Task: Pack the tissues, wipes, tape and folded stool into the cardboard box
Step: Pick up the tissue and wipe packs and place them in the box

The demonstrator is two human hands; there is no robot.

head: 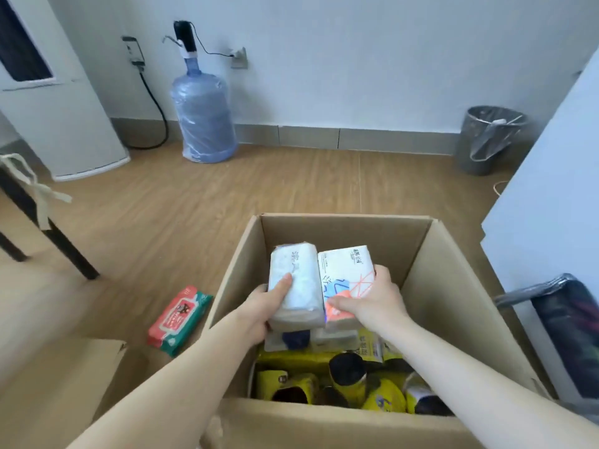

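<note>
An open cardboard box (453,286) stands on the wooden floor in front of me. Over its opening I hold two tissue packs side by side. My left hand (262,309) grips the plain white tissue pack (298,286). My right hand (376,299) grips the white tissue pack with orange and blue print (346,270). More tissue packs lie just under them inside the box, and yellow packets and a dark round lid fill the near part. A red and green wipes pack (178,319) lies on the floor left of the box. Tape and stool are not identifiable.
A blue water jug with a pump (204,115) stands by the far wall, a grey bin (489,140) at the right. A dark chair leg (48,228) is at left, a white cabinet (551,205) and a wrapped dark object (570,325) at right. A cardboard flap (64,384) lies bottom left.
</note>
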